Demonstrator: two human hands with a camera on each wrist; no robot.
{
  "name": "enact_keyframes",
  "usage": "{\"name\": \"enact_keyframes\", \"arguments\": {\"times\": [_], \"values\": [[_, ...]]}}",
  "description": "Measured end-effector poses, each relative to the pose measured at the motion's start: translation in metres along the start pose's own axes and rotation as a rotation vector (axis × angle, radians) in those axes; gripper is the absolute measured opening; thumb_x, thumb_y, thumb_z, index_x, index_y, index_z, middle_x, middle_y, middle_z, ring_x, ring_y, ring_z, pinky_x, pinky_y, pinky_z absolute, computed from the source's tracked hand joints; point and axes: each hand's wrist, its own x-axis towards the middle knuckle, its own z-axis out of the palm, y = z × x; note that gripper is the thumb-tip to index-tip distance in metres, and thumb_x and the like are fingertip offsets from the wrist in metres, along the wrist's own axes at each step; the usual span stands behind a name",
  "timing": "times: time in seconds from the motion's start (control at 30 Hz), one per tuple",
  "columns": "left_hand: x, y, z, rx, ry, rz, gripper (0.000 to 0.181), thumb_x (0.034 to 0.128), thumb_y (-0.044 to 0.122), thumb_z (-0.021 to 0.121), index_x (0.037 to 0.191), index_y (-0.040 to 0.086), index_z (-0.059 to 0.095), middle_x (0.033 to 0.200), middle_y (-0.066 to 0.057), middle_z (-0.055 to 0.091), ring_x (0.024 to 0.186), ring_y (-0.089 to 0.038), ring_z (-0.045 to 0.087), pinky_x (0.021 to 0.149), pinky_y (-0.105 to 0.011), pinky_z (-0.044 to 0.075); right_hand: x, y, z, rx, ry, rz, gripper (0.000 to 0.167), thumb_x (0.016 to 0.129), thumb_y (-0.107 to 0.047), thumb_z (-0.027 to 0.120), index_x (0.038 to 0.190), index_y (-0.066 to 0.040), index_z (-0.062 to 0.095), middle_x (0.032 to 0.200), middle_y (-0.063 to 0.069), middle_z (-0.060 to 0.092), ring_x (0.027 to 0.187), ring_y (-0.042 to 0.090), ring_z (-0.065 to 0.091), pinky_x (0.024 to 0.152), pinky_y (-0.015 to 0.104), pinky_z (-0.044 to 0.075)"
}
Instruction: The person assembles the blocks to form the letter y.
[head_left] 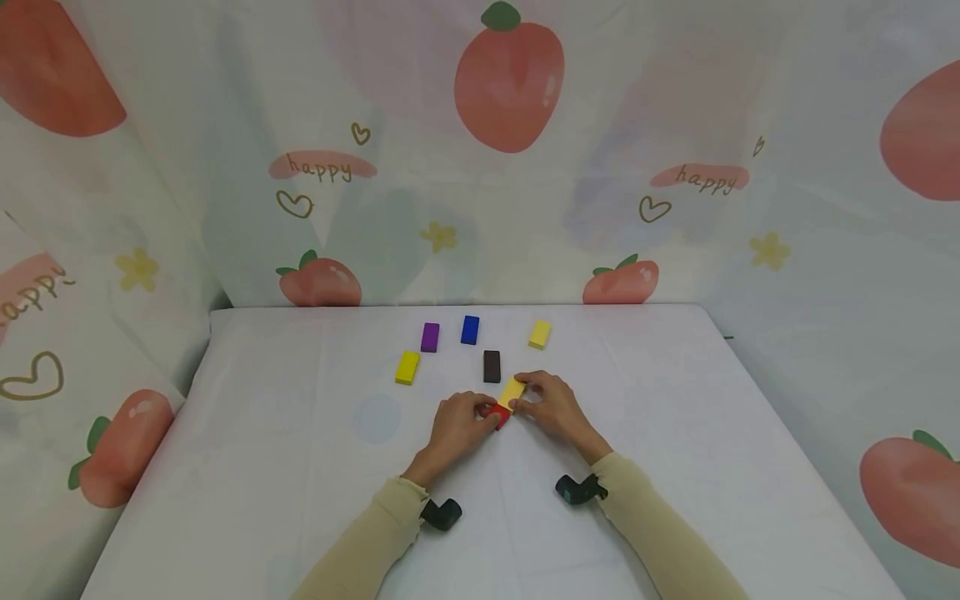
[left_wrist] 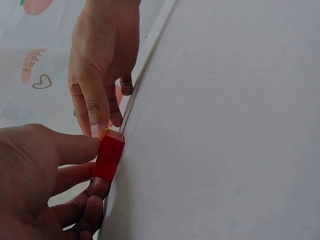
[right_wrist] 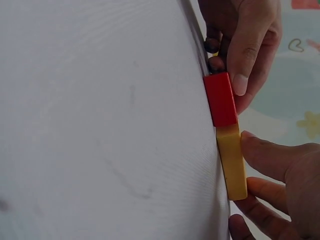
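Note:
Near the middle of the table my left hand (head_left: 457,427) pinches a red block (head_left: 499,415) between thumb and fingers. From the other side, my right hand (head_left: 555,406) holds a yellow block (head_left: 512,392) by thumb and fingertips. In the right wrist view the red block (right_wrist: 221,100) and the yellow block (right_wrist: 232,165) lie end to end on the tabletop, touching or almost so. The left wrist view has the red block (left_wrist: 109,156) in front, hiding most of the yellow one.
Behind the hands lie a dark brown block (head_left: 491,367), a blue block (head_left: 470,330), a purple block (head_left: 430,337), a yellow block (head_left: 407,367) and a paler yellow block (head_left: 539,335). A white cloth covers the table (head_left: 300,467); printed curtains (head_left: 420,183) stand around it.

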Motion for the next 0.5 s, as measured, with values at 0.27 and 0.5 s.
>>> {"name": "enact_keyframes", "arguments": {"times": [0.27, 0.5], "values": [[-0.0003, 0.0007, -0.0007, 0.002, 0.006, 0.002, 0.027, 0.0879, 0.029, 0.073, 0.112, 0.016, 0.074, 0.08, 0.003, 0.062, 0.075, -0.013, 0.048, 0.077, -0.03, 0.037, -0.001, -0.0026, -0.0008, -0.001, 0.01, 0.003, 0.051, 0.084, -0.029, 0.077, 0.131, -0.014, 0.063, 0.132, 0.009, 0.062, 0.116, 0.029, 0.057, 0.1, 0.05, 0.045], [-0.0009, 0.0022, -0.0027, -0.001, -0.003, -0.002, 0.028, 0.0883, 0.029, 0.072, 0.112, 0.016, 0.074, 0.081, 0.003, 0.063, 0.076, -0.013, 0.048, 0.076, -0.029, 0.036, -0.0008, -0.0022, 0.0, -0.01, 0.002, 0.005, 0.051, 0.085, -0.029, 0.077, 0.131, -0.014, 0.063, 0.133, 0.009, 0.062, 0.117, 0.029, 0.057, 0.101, 0.049, 0.045]]}}
